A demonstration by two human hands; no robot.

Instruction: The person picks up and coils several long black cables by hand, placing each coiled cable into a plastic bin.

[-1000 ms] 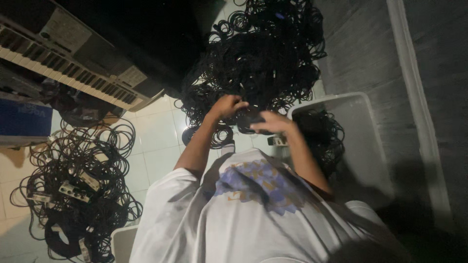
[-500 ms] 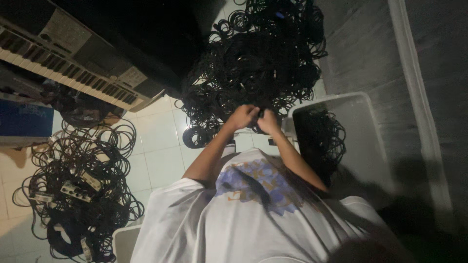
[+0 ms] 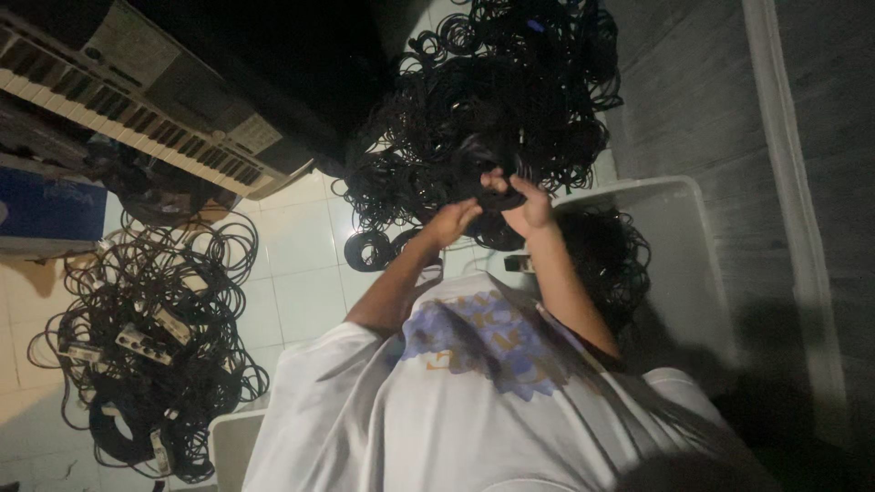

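While a black cable is pinched between both hands, the left hand and right hand are held close together over the tiled floor, just below a large cable pile. Beside the right forearm, a white bin holding more cables is seen.

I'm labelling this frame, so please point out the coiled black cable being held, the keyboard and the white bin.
Coiled black cable (image 3: 497, 187), head view, on the coil's lower loop.
Keyboard (image 3: 137, 118), head view, on its keys.
White bin (image 3: 679, 205), head view, on its far wall.
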